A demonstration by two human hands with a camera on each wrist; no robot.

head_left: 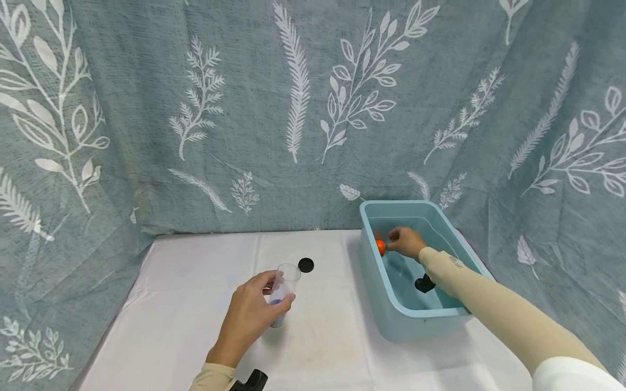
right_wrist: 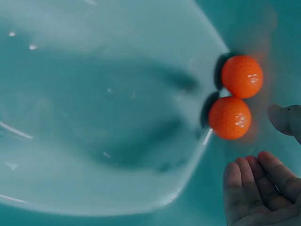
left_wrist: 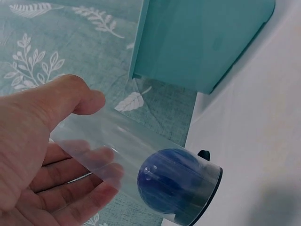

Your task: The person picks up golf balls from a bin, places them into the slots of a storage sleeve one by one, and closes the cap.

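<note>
My left hand (head_left: 251, 309) grips a clear plastic tube (head_left: 286, 277) on the table, thumb on one side and fingers on the other. Inside, at its dark-rimmed lower end, sits a blue ball (left_wrist: 170, 181). My right hand (head_left: 407, 242) is down in a light blue bin (head_left: 425, 327), near its left wall. Two orange dimpled balls (right_wrist: 242, 76) lie side by side on the bin's floor against that wall. In the right wrist view, the thumb and fingers are spread apart beside the nearer orange ball (right_wrist: 230, 117), with a gap between them and it.
A flat black disc (head_left: 306, 265) lies on the white-covered table (head_left: 195, 277) just behind the tube. Bluish leaf-patterned cloth (head_left: 244, 108) hangs behind the table and at both sides. The bin stands at the table's right, its walls around my right hand.
</note>
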